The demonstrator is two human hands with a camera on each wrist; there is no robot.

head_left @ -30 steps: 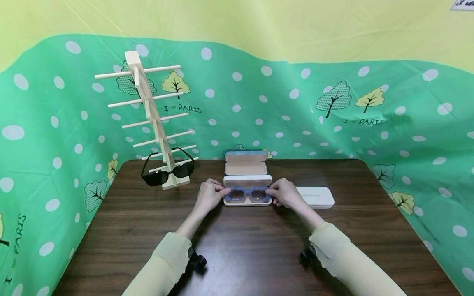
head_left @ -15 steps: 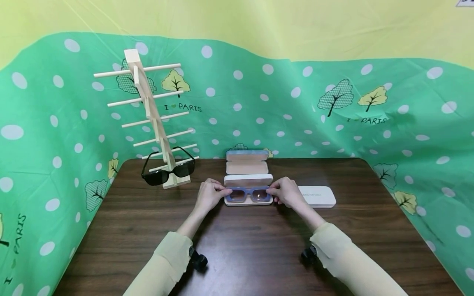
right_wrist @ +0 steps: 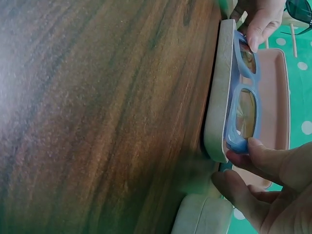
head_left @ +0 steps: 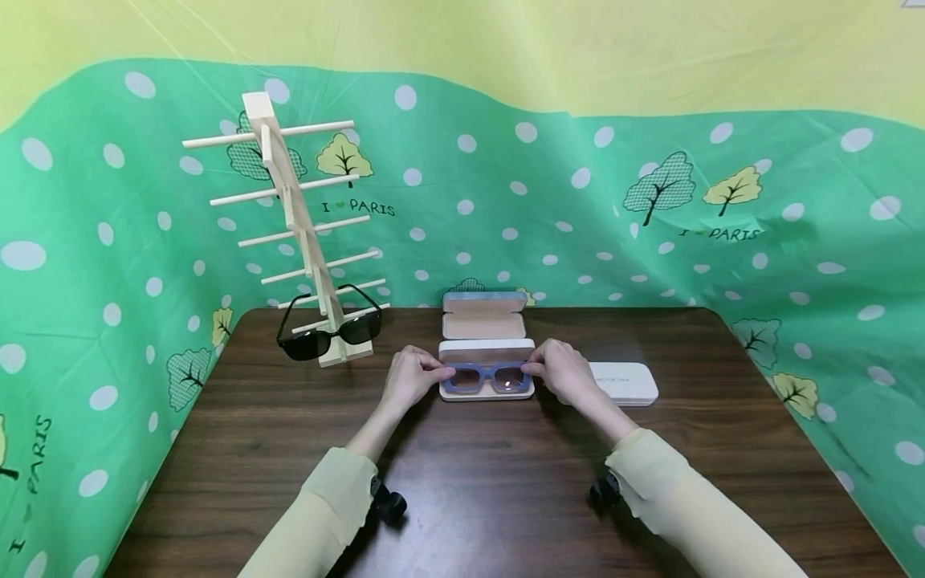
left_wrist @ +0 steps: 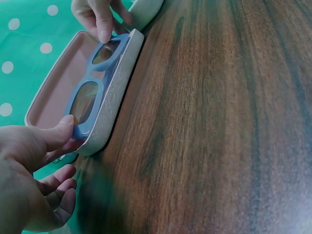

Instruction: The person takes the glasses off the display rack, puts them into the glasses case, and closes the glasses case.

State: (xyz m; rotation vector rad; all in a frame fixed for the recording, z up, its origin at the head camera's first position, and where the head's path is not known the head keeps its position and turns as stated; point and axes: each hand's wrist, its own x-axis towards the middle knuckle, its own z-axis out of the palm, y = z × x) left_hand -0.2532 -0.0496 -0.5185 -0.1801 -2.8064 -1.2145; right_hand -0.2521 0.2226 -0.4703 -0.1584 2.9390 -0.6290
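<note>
Blue-framed sunglasses (head_left: 487,379) sit at the opening of a white glasses case (head_left: 486,345) whose lid stands up behind them. My left hand (head_left: 409,379) pinches their left corner between thumb and finger. On the other side, my right hand (head_left: 567,372) pinches the right corner. In the left wrist view the blue sunglasses (left_wrist: 85,101) lean across the case's pinkish lining, with the lower edge over the front wall (left_wrist: 109,105). The right wrist view shows the thumb on the frame's corner and a finger behind it. The folded temples are mostly hidden.
Behind is another open case (head_left: 483,325) with a blue-edged lid. A closed white case (head_left: 627,383) lies to the right, partly behind my right hand. At the left stands a wooden glasses rack (head_left: 299,217) with black sunglasses (head_left: 332,335) on a low peg. Green cloth walls surround the table (head_left: 499,482).
The blue sunglasses have tipped and shifted very slightly at the case, with both hands keeping their pinch. The head view has drifted a little; the rack and other cases stay put.
</note>
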